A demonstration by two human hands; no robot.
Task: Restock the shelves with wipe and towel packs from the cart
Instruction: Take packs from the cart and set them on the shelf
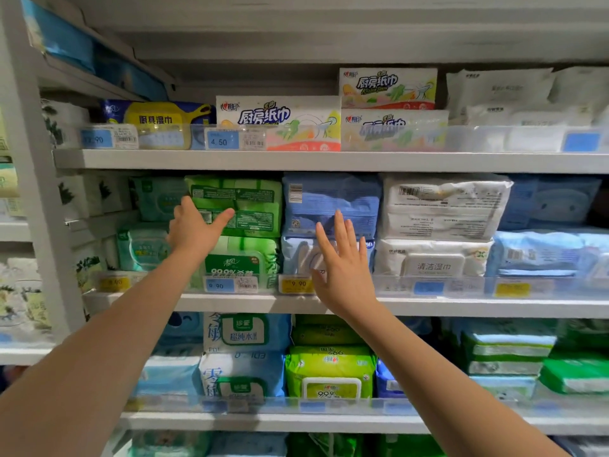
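Note:
Both my arms reach up to the middle shelf [230, 300]. My left hand [194, 227] lies against the left side of the upper green wipe pack [245, 201], thumb stretched across its front, fingers hidden behind the pack's edge. That pack lies on a second green pack [244, 258]. My right hand [342, 262] is flat with straight, spread fingers in front of the blue wipe pack [333, 201] and the pale blue pack [298, 255] under it. Whether the palm touches them is unclear. The cart is out of view.
The top shelf [329, 159] carries kitchen towel boxes [280, 122] and a yellow wipe pack [161, 118]. White packs [441, 209] and blue packs [550, 206] fill the middle shelf to the right. The lower shelf [296, 422] holds blue and green packs. A grey upright [36, 192] stands left.

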